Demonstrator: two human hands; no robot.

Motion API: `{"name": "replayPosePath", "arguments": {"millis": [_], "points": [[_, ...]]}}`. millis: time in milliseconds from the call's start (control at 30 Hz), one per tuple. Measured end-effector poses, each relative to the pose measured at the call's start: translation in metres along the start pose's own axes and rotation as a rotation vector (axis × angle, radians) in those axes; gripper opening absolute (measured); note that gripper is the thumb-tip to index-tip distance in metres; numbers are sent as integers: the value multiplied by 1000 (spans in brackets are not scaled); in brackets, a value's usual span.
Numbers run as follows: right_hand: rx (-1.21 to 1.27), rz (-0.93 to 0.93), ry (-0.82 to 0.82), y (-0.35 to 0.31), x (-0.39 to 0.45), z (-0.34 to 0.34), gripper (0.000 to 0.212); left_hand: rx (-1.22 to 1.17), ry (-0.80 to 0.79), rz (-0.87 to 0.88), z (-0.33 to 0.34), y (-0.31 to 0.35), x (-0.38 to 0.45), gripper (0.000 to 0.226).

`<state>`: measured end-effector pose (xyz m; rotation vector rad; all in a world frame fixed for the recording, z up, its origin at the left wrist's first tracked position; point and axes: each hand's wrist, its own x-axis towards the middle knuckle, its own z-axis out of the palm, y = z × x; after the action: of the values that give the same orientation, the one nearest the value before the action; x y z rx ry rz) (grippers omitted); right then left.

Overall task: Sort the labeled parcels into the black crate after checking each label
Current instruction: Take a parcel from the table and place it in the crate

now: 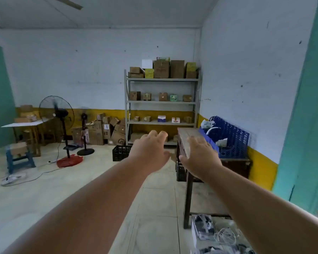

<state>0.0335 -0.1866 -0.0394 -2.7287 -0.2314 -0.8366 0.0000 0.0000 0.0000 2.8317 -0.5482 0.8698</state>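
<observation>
Even, flat daylight; source not in view. Cool bluish-green cast over walls and ceiling. No glare, no hard shadows; only a soft dark patch under the surface (186, 136) just right of the fingers (155, 133). Strong wide-angle bend: forearms balloon toward the bottom corners, the teal door frame (308, 107) far right of the fingers leans inward. Fingers slightly smeared by motion. Shelf boxes (162, 69) above the fingers soft, labels unreadable. Overall compression haze.
</observation>
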Motion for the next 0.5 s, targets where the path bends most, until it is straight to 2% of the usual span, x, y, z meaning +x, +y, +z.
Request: {"name": "replayPosePath", "arguments": {"millis": [67, 133, 267, 367, 500], "points": [[25, 20, 24, 2, 28, 19, 59, -33, -26, -12, 19, -18, 27, 64], [50, 52, 9, 7, 50, 38, 62, -18, -107, -9, 39, -35, 51, 72], [64, 73, -8, 28, 89, 80, 69, -59, -171, -3, 94, -52, 102, 76], [-8, 144, -11, 63, 123, 108, 71, -139, -195, -1, 146, -51, 145, 73], [18, 183, -11, 118, 179, 148, 69, -196, -218, -15, 220, -45, 212, 71]]}}
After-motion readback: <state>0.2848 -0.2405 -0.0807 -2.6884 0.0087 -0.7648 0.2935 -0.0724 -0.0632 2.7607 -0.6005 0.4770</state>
